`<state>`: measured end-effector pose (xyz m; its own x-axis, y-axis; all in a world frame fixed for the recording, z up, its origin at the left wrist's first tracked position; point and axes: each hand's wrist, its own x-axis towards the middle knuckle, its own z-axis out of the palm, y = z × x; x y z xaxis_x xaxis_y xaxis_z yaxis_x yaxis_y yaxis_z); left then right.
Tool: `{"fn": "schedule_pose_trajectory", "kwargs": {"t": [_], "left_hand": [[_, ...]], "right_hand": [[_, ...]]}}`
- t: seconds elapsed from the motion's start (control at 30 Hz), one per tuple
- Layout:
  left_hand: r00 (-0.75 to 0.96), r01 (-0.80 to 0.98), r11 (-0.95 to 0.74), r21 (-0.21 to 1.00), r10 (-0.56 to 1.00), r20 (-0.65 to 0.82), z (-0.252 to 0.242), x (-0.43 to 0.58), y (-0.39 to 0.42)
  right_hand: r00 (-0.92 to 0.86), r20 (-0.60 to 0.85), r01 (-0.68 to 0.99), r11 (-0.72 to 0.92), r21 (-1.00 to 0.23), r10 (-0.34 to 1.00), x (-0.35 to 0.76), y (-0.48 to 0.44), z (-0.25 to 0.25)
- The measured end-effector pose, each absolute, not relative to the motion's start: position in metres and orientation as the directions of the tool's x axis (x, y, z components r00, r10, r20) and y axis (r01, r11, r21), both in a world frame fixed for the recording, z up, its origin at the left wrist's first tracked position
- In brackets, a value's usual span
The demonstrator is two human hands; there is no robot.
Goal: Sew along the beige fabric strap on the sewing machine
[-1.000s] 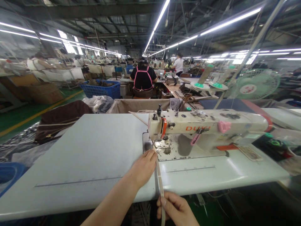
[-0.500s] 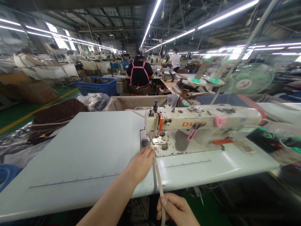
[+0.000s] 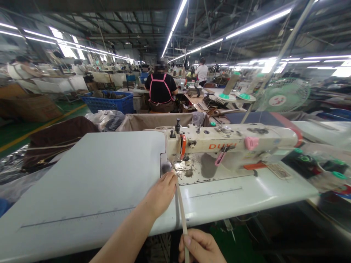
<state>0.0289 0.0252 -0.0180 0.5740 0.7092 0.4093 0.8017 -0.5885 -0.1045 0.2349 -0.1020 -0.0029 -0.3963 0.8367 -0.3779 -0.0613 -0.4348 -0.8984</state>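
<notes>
A sewing machine (image 3: pixel 233 142) stands on a pale table (image 3: pixel 109 175). A narrow beige strip (image 3: pixel 181 204) runs from the needle area down over the table's front edge. My left hand (image 3: pixel 163 190) is closed on the strip's upper part, just in front of the presser foot, with its fingertips together. Below the table edge, my right hand (image 3: pixel 200 244) pinches the same strip between thumb and fingers. The strip is stretched fairly straight between both hands. The strip's far end at the needle is hidden by my left fingers.
Pink-handled snips (image 3: pixel 220 157) rest against the machine. Behind the table are a beige fabric bin (image 3: pixel 159 119), a blue basket (image 3: pixel 109 103) and a seated person (image 3: pixel 161 89). A green fan (image 3: pixel 287 95) and thread cones (image 3: pixel 230 86) stand at the back right.
The view has shifted slightly, so the machine and both hands appear a little further left. Both hands keep their hold on the strip.
</notes>
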Motion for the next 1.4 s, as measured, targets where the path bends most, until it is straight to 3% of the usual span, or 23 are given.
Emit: {"fn": "schedule_pose_trajectory", "kwargs": {"t": [0.17,0.3,0.5,0.67,0.83,1.2,1.4], "left_hand": [[0.615,0.781,-0.603,-0.164,0.693,0.376,-0.015,0.028,0.024],[0.618,0.778,-0.606,-0.169,0.687,0.382,-0.012,0.029,0.023],[0.671,0.741,-0.620,-0.258,0.661,0.336,-0.006,0.029,0.022],[0.613,0.782,-0.600,-0.166,0.694,0.378,-0.010,0.029,0.022],[0.604,0.786,-0.603,-0.134,0.704,0.375,-0.013,0.029,0.022],[0.618,0.780,-0.601,-0.175,0.693,0.371,-0.010,0.030,0.022],[0.602,0.789,-0.600,-0.134,0.709,0.367,-0.010,0.029,0.022]], "right_hand": [[-0.432,-0.338,-0.052,-0.397,-0.916,0.836,0.238,-0.101,-0.004],[-0.449,-0.236,0.013,-0.258,-0.966,0.862,0.237,-0.097,-0.004],[-0.319,-0.086,0.063,-0.069,-0.996,0.944,0.233,-0.091,-0.028],[-0.337,-0.225,-0.079,-0.266,-0.961,0.914,0.228,-0.087,-0.031],[-0.380,-0.311,-0.058,-0.358,-0.932,0.871,0.230,-0.091,-0.003],[-0.408,-0.316,-0.104,-0.388,-0.916,0.856,0.237,-0.100,-0.004],[-0.413,-0.334,-0.113,-0.412,-0.904,0.847,0.238,-0.101,-0.005]]}}
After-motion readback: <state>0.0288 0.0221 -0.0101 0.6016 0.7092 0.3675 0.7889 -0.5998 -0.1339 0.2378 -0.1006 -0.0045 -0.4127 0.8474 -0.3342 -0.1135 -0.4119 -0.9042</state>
